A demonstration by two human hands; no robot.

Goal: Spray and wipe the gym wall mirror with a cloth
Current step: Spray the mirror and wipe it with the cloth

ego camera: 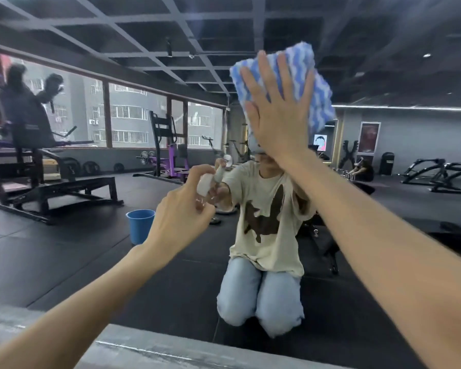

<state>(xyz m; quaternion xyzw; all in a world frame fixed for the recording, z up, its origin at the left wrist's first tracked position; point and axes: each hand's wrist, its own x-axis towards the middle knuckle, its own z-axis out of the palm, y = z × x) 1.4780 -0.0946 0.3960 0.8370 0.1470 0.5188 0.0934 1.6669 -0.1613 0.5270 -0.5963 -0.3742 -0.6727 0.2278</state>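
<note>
The right hand (274, 113) pressed the cloth (298, 75) flat-fingered on the mirror (117, 249), apparently mid-wipe; the left hand (181, 217) gripped the spray bottle (205, 184); next probably calls for sweeping onward

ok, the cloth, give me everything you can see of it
The cloth is blue and white in wavy stripes, soft and ribbed-looking, roughly rectangular, tilted. It lies flat against the mirror, high in the upper right of the view. The right hand presses it with straight, spread fingers over its lower left part.
</note>
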